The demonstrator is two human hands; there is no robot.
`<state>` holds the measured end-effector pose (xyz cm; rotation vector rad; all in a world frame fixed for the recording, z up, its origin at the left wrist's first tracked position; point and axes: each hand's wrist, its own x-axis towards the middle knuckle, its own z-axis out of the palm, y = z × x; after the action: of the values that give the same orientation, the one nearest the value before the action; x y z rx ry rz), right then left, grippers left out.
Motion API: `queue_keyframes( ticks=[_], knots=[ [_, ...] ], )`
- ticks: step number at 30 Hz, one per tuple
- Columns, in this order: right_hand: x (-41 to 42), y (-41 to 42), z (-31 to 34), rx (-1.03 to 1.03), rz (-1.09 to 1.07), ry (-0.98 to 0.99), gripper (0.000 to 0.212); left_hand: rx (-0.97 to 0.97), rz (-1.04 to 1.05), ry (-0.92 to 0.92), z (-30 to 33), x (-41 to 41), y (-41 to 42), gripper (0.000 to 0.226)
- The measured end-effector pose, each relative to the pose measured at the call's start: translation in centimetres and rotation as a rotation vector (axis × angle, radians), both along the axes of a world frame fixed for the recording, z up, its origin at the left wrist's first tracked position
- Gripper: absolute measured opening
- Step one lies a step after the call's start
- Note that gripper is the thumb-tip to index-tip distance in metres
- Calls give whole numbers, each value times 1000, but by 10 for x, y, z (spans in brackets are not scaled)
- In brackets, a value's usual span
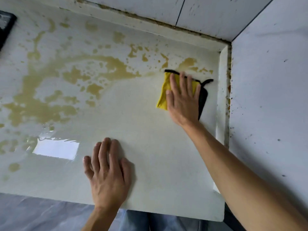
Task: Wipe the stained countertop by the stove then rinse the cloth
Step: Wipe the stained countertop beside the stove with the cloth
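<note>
Right hand (182,99) presses flat, fingers straight, on the yellow cloth (164,94) near the counter's (150,155) right back corner beside brown stains (93,70), left hand (108,172) flat on bare counter; cloth looks light, soft, probably wet, best bunched mid-fold.

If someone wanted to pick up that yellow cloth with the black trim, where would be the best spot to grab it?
Probably the black-edged corner tail of the yellow cloth with black trim, coming from above on the wall side. The cloth lies flat on the cream countertop under the right hand, whose straight fingers press it down; that tail sticks out free beyond the fingers, so it can be pinched without lifting the palm first.
</note>
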<state>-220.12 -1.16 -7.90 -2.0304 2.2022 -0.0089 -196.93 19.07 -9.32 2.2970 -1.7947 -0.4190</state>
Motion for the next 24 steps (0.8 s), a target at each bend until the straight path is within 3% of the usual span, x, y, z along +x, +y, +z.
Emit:
queue_keyframes(
  ticks=[2,7,10,14,17,21,24],
  knots=[
    [-4,34,1,2,75,-31,63,5,-3,5,2,2,-1,65],
    [-41,69,5,33,-160,13,68,-8,2,16,0,1,0,67],
    [-40,40,1,0,-237,37,66,-42,6,13,-3,1,0,67],
    [-33,-29,-3,-19,-339,-70,66,-53,-12,-12,-4,1,0,66],
    [-4,-38,-3,-29,-183,-40,67,-38,-14,-16,-4,2,-1,65],
    [20,16,-6,-65,100,-10,64,-11,-8,2,3,1,-1,65],
    [2,42,-7,-60,33,-12,64,-21,-26,13,8,3,-2,65]
  ],
)
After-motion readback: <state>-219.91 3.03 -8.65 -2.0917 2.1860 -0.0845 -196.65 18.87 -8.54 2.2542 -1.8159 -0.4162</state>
